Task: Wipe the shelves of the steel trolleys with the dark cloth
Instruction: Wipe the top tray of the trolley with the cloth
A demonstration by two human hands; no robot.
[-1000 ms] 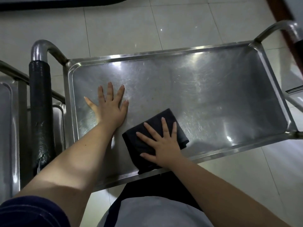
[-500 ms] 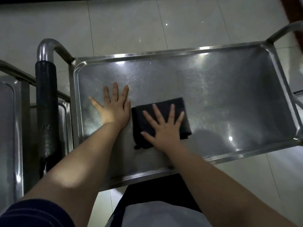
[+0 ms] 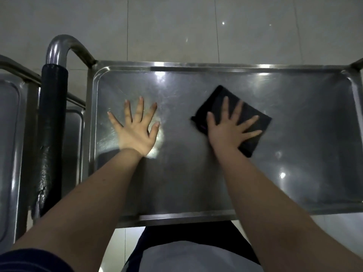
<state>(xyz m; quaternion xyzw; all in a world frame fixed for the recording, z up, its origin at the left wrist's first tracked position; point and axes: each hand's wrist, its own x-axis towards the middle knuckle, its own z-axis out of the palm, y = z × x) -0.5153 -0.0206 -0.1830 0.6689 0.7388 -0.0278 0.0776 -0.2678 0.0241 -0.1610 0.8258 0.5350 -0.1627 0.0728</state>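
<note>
Pale floor tiles [image 3: 176,26] filled the background, glossy and dotted with small reflections of light. Nearer to me lay the steel shelf [image 3: 196,66] of a trolley, a shallow tray with a raised rim and rounded corners, its metal scratched and catching glare. Out past the little finger of my left hand [image 3: 135,132] rose a curved steel handle [image 3: 59,48] wrapped in a worn black grip [image 3: 52,118], and beyond that I could see part of a second trolley [image 3: 9,134].

My left hand lay flat on the bare metal with its fingers [image 3: 140,108] straight and spread wide apart, holding nothing. My right hand [image 3: 227,132] pressed down flat on the dark cloth [image 3: 250,146], its fingers [image 3: 238,112] likewise straight and fanned apart, not curled round the fabric. The cloth sat folded and turned corner-on, directly under the right palm and fingers; one corner stuck out ahead of the fingertips and another showed beside the little finger. It was well apart from the left hand's fingers, with open steel between the two thumbs.

At the near edge I saw a dark sleeve [image 3: 29,260] and pale clothing [image 3: 186,258].
</note>
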